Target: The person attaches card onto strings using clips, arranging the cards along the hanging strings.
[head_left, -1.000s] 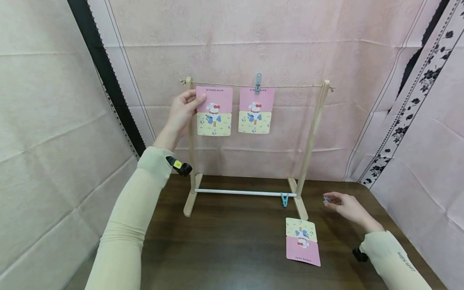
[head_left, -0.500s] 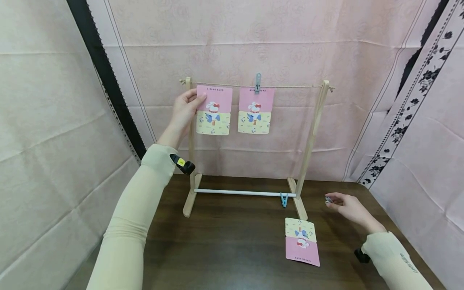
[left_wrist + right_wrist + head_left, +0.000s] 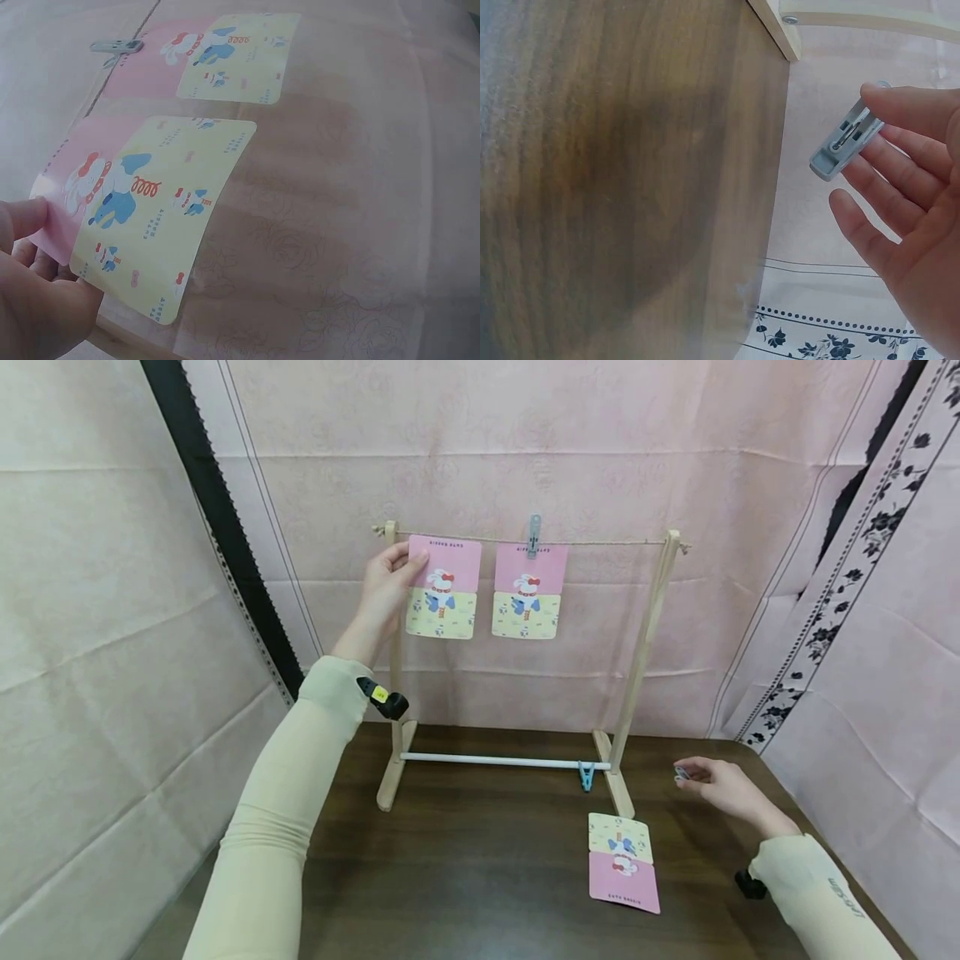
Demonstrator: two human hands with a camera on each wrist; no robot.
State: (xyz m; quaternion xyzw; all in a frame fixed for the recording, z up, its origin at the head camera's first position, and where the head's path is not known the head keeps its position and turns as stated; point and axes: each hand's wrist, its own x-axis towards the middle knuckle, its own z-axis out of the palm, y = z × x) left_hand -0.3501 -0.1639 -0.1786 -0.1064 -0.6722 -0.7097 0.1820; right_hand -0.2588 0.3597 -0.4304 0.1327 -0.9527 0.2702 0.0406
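Observation:
My left hand [image 3: 386,583] pinches a pink-and-yellow card [image 3: 444,587] by its left edge, thumb in front, at the left end of the string [image 3: 600,542]. In the left wrist view the card [image 3: 161,217] carries a cartoon rabbit and dog. To its right a matching card [image 3: 527,602] hangs from the string under a grey-blue clothespin [image 3: 534,537]. Low over the table's right side, my right hand [image 3: 726,789] holds another clothespin [image 3: 847,139], grey-blue with a metal spring, between thumb and fingers. A third card [image 3: 622,864] lies on the table, pink end nearest me.
The string is tied between two wooden posts [image 3: 641,652] of a stand. A white bar [image 3: 495,761] joins its feet, with a blue clothespin [image 3: 587,777] clipped near the right end. Pale cloth [image 3: 525,435] walls surround the brown table [image 3: 450,877].
My left hand and its card have shifted very slightly, the card's lower edge rising a little. My right hand has stayed nearly still with the clothespin.

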